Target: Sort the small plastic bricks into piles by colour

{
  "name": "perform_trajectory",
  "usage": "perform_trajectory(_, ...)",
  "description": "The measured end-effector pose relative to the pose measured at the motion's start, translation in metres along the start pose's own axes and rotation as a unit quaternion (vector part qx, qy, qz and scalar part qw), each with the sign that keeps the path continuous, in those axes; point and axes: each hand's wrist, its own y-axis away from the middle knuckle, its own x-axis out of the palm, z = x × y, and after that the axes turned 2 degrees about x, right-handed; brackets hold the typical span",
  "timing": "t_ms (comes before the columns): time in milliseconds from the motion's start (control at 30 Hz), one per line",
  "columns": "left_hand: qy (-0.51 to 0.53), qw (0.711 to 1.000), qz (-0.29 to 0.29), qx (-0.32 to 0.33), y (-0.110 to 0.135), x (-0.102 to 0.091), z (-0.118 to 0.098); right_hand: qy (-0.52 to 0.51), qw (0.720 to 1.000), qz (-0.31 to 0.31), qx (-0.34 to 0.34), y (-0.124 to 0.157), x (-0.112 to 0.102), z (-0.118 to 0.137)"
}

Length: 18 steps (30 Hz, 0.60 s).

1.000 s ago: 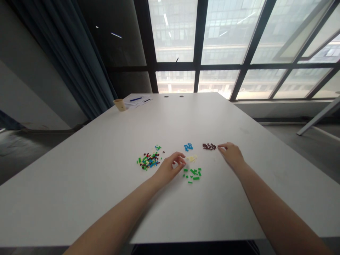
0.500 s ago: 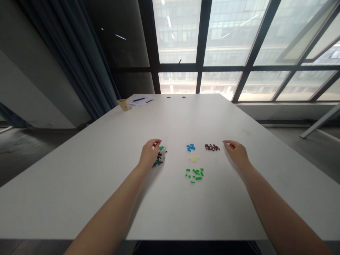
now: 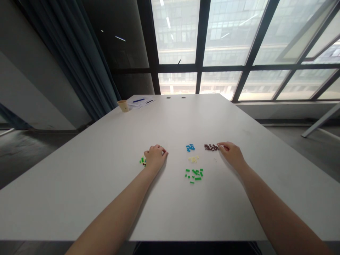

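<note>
White tabletop [image 3: 186, 117] fills most of the view, with a tall dark-framed window [image 3: 228, 32] behind it and a dark blue curtain [image 3: 79, 60] to the left. Both bare forearms reach in from the near edge. The left hand [image 3: 155, 156] lies knuckles-up with its fingers curled down and close together over a mixed pile of small building bricks [image 3: 142, 161], so that only a few green and dark pieces show at its left side; whether it grips any cannot be told. The right hand [image 3: 230, 153] rests well apart from it, fingers drawn together, tips touching the right end of the dark brown brick pile [image 3: 210, 147]; a pinch cannot be made out. Between the hands lie the green brick pile [image 3: 194, 173], nearest the person, the blue brick pile [image 3: 190, 147] just left of the brown one, and the small cream brick pile [image 3: 193, 159] between blue and green. At the far left corner stand a paper cup [image 3: 123, 105] and papers [image 3: 140, 101]
</note>
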Motion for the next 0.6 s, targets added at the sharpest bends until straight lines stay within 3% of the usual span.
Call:
perform_trajectory(200,0.016,0.999,-0.019,0.020,-0.003,0.003,0.003,0.000,1.000,0.003,-0.005,0.000,0.000,0.000)
perform_trajectory(333,0.108,0.993,-0.004,0.052,-0.001,0.004,0.002,-0.005,1.000,0.012,-0.006,0.001,0.000,0.004)
perform_trajectory(500,0.255,0.960,0.025,0.115,0.009,0.002,-0.015,-0.012,0.998,0.034,-0.047,0.007,0.000,0.017)
perform_trajectory(600,0.311,0.934,0.015,0.173,0.017,-0.003,-0.029,-0.024,0.995,0.053,-0.081,0.012,0.003,0.025)
